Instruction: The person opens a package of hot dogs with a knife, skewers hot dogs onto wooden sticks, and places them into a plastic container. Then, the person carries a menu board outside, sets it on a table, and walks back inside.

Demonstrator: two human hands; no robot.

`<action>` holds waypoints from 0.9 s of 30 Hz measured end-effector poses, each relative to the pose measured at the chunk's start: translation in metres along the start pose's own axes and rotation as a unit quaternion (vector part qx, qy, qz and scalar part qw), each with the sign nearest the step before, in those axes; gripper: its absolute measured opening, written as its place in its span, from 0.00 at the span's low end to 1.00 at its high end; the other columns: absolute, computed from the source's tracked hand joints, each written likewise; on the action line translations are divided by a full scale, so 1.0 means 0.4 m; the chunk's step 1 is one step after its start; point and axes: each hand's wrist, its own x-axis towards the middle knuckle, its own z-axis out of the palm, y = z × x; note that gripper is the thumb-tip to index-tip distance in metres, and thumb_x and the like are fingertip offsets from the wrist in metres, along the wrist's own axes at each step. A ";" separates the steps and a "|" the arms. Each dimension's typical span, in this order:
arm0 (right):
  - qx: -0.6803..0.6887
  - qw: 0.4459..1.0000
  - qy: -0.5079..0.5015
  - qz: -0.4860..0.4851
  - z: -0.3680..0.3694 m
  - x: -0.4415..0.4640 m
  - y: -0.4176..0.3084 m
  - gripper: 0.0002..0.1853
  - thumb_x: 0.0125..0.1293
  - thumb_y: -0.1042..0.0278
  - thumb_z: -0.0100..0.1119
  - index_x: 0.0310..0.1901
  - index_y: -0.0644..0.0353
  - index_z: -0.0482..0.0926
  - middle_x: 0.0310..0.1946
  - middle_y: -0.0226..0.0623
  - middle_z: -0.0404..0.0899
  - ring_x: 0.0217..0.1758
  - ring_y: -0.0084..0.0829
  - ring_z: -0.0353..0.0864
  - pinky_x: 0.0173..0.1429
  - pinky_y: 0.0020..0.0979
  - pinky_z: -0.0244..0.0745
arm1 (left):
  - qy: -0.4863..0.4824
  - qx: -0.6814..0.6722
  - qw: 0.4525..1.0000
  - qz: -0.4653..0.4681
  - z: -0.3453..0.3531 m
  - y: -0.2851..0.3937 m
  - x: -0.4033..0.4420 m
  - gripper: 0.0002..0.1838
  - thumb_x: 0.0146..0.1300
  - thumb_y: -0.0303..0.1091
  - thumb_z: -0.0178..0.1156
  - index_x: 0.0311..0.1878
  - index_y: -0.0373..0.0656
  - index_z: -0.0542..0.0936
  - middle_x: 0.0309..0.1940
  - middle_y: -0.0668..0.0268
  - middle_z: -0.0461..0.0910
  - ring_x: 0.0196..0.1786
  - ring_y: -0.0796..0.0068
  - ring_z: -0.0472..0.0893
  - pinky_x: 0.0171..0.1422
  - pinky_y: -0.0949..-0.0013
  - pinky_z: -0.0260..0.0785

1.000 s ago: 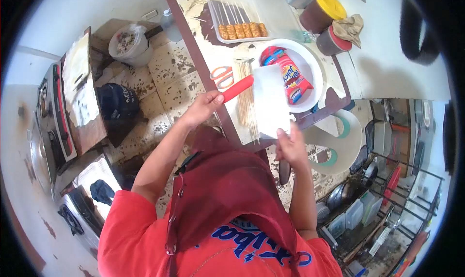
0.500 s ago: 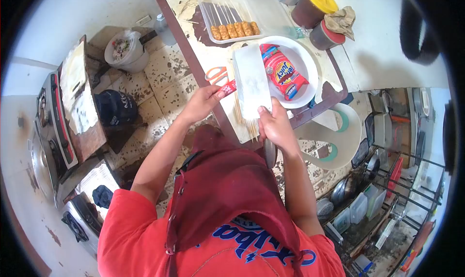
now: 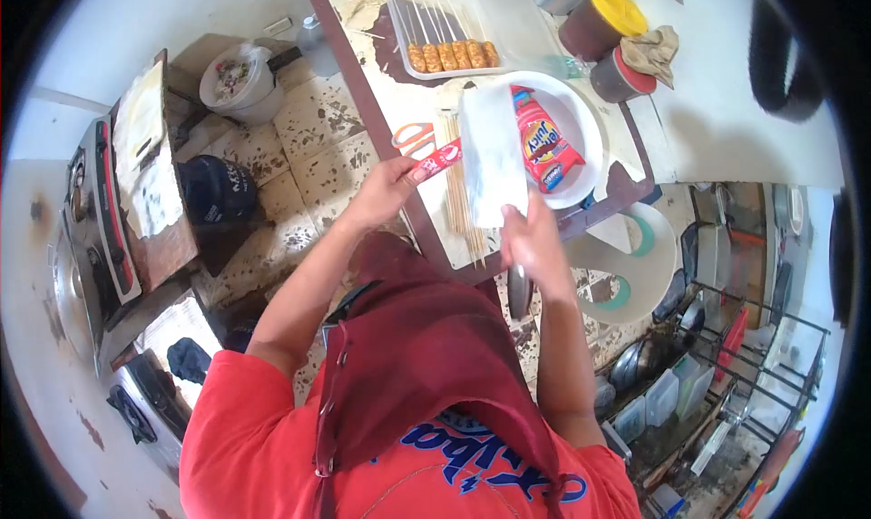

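My left hand (image 3: 383,190) pinches the near end of a red hotdog (image 3: 438,161) in a casing with white print. In my right hand (image 3: 533,247) is the handle of a broad-bladed cleaver (image 3: 490,151), its pale blade pointing away from me beside the hotdog's far end. A red pack of hotdogs (image 3: 546,142) lies in the white bowl (image 3: 592,156), partly behind the blade. Bamboo skewers (image 3: 460,206) rest on the table under the cleaver. Orange-handled scissors (image 3: 413,136) lie left of them.
A clear plastic tray (image 3: 526,43) holds several skewered, orange-brown pieces. Jars with yellow (image 3: 617,9) and red lids (image 3: 635,76) stand behind the bowl. A white stool (image 3: 658,283) is right of the table; a dish rack (image 3: 762,365) stands farther right, a stove (image 3: 113,220) at left.
Both hands have shifted slightly right in view, with the hotdog and cleaver still held. My right hand is blurred by motion. The whole view has shifted a little.
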 end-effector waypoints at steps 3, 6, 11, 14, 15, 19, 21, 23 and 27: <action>0.010 0.999 0.029 -0.014 -0.006 0.044 0.008 0.13 0.67 0.72 0.45 0.50 0.71 0.65 0.19 0.39 0.72 0.13 0.27 0.71 0.19 0.31 0.69 | -0.023 -0.044 0.997 -0.061 -0.008 0.028 -0.007 0.18 0.69 0.41 0.52 0.50 0.34 0.76 0.32 0.69 0.77 0.37 0.82 0.72 0.44 0.72 0.66; -0.001 1.000 0.018 -0.003 0.034 -0.028 0.078 0.09 0.68 0.73 0.41 0.47 0.66 0.65 0.15 0.30 0.66 0.11 0.20 0.64 0.16 0.26 0.66 | -0.017 -0.051 0.996 -0.074 -0.015 0.040 -0.019 0.16 0.69 0.40 0.51 0.46 0.34 0.77 0.28 0.73 0.74 0.32 0.84 0.68 0.38 0.75 0.63; 0.050 0.997 0.051 0.008 -0.032 -0.007 -0.005 0.07 0.68 0.73 0.42 0.45 0.64 0.64 0.13 0.29 0.65 0.11 0.20 0.64 0.15 0.25 0.64 | -0.054 -0.072 0.991 -0.098 -0.006 0.017 -0.050 0.15 0.69 0.38 0.52 0.43 0.33 0.77 0.30 0.72 0.74 0.35 0.84 0.68 0.41 0.75 0.64; 0.062 0.997 0.044 0.020 -0.035 0.041 0.000 0.08 0.67 0.74 0.42 0.45 0.68 0.65 0.14 0.29 0.65 0.11 0.22 0.66 0.15 0.27 0.66 | -0.062 -0.117 0.987 -0.094 -0.006 0.047 -0.036 0.15 0.69 0.38 0.51 0.43 0.34 0.77 0.30 0.74 0.74 0.35 0.85 0.68 0.41 0.76 0.63; 0.049 0.998 0.026 0.006 -0.032 0.021 0.004 0.09 0.68 0.72 0.43 0.45 0.67 0.64 0.15 0.29 0.65 0.12 0.22 0.66 0.15 0.27 0.66 | -0.062 -0.104 0.988 -0.099 -0.016 0.048 -0.036 0.15 0.69 0.38 0.51 0.43 0.34 0.77 0.30 0.74 0.74 0.35 0.85 0.68 0.42 0.76 0.63; 0.058 0.996 -0.006 0.067 -0.010 -0.064 0.096 0.08 0.68 0.71 0.44 0.46 0.64 0.64 0.15 0.30 0.64 0.11 0.21 0.65 0.13 0.27 0.65 | -0.034 -0.092 0.987 -0.128 -0.020 0.030 -0.061 0.15 0.69 0.38 0.51 0.43 0.34 0.78 0.29 0.74 0.74 0.35 0.85 0.68 0.41 0.76 0.63; 0.114 0.990 -0.017 0.079 -0.001 -0.090 0.126 0.09 0.68 0.70 0.44 0.48 0.62 0.64 0.14 0.28 0.62 0.10 0.20 0.62 0.13 0.25 0.63 | -0.032 -0.104 0.986 -0.125 0.001 -0.058 -0.053 0.16 0.69 0.40 0.51 0.43 0.35 0.78 0.28 0.74 0.73 0.33 0.84 0.67 0.38 0.75 0.63; 0.127 0.988 0.028 0.089 -0.028 -0.086 0.145 0.09 0.68 0.71 0.45 0.47 0.64 0.64 0.16 0.29 0.64 0.11 0.19 0.63 0.13 0.25 0.64 | 0.027 -0.030 0.988 -0.147 -0.004 -0.030 -0.051 0.16 0.69 0.40 0.50 0.42 0.35 0.78 0.28 0.73 0.73 0.32 0.84 0.67 0.38 0.74 0.63; -0.199 0.977 0.058 -0.042 -0.029 -0.024 0.285 0.15 0.66 0.67 0.47 0.52 0.62 0.63 0.20 0.42 0.71 0.22 0.43 0.75 0.29 0.44 0.74 | 0.163 -0.105 0.963 -0.188 -0.023 -0.055 0.038 0.15 0.70 0.41 0.48 0.37 0.37 0.76 0.22 0.76 0.66 0.26 0.86 0.64 0.29 0.76 0.58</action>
